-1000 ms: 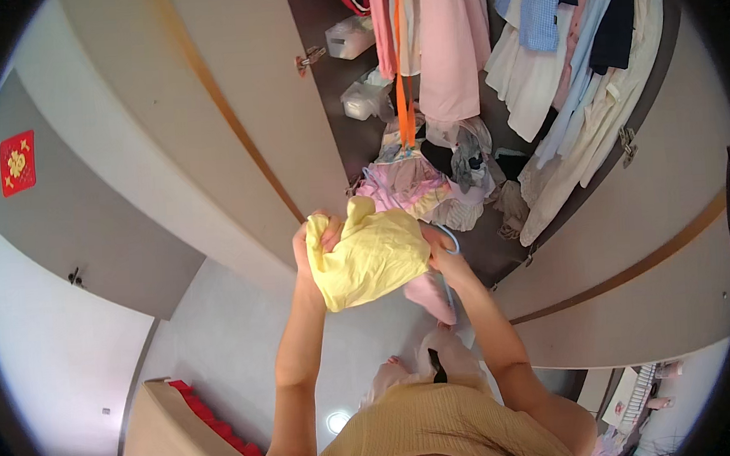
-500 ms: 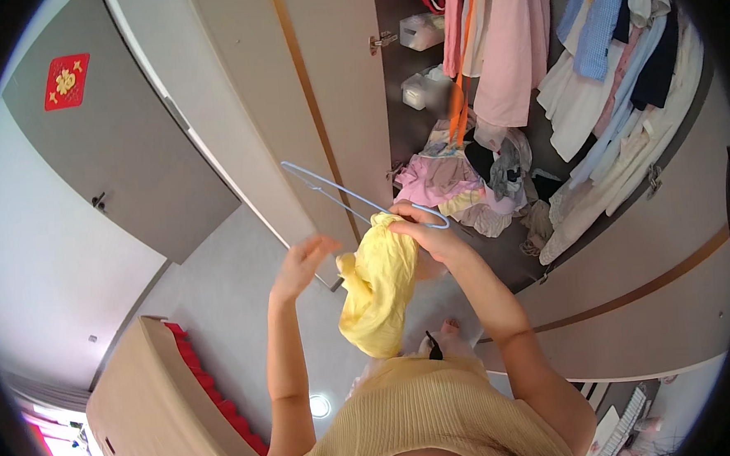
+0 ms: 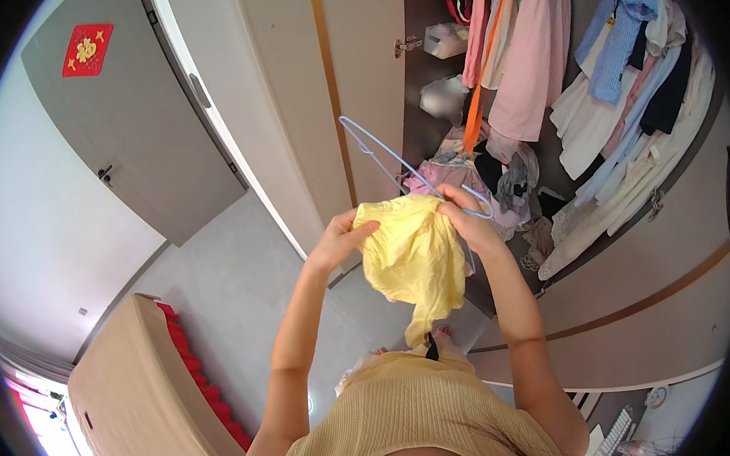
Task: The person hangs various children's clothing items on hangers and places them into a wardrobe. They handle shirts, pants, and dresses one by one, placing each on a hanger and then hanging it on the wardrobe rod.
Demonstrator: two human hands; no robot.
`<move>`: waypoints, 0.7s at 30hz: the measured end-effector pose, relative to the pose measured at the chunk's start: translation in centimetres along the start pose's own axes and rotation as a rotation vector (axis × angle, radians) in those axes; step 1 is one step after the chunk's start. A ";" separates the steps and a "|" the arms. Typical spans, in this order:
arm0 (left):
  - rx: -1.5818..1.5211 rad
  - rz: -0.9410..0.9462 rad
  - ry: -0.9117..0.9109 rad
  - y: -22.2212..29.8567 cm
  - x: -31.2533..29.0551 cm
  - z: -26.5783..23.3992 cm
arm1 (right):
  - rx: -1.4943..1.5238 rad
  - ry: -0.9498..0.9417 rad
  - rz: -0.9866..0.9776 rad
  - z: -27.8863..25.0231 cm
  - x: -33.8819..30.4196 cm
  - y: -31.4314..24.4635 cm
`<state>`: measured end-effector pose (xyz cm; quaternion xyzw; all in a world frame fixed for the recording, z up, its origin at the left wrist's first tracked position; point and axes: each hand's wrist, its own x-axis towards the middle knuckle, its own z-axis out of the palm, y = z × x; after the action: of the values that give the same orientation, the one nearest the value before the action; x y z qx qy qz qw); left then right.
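A crumpled yellow garment [image 3: 412, 254] hangs between my two hands in front of my waist. My left hand [image 3: 337, 239] is closed on its upper left edge, with the thumb over the cloth. At the upper right edge, my right hand [image 3: 467, 219] pinches the garment and also keeps hold of a thin light-blue clothes hanger [image 3: 387, 151]. The hanger slants up and left above the cloth, and its hook curves beside my right wrist. Part of the hanger is hidden behind the garment and fingers. What kind of garment it is, I cannot tell.
Ahead to the right, an open wardrobe holds hanging clothes [image 3: 530, 62], a heaped pile of clothes [image 3: 507, 175] and white bins [image 3: 444, 40]. Its door panel [image 3: 365, 79] stands ahead. A grey door [image 3: 128, 116] is far left; a beige-covered piece of furniture [image 3: 134, 380] with red trim sits lower left.
My left hand has come in from the left and taken the garment's edge. The yellow cloth is now spread wider between both hands, and the hanger has shifted right in view.
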<state>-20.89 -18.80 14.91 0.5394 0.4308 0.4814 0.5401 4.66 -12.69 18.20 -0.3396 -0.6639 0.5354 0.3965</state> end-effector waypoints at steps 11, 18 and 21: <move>0.676 0.071 -0.255 7.4 0.6 0.3 | -0.123 -0.166 0.008 1.5 0.0 -1.5; 0.390 -0.074 -0.300 4.8 -0.8 -3.0 | 0.034 -0.166 -0.026 4.1 0.8 -1.7; 0.505 -0.092 -0.417 4.1 -2.6 -5.0 | -0.074 -0.184 -0.049 3.6 1.2 -0.8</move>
<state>-26.44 -20.69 18.60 0.7232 0.4406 0.2136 0.4870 0.85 -13.40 18.80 -0.2871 -0.7250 0.5297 0.3338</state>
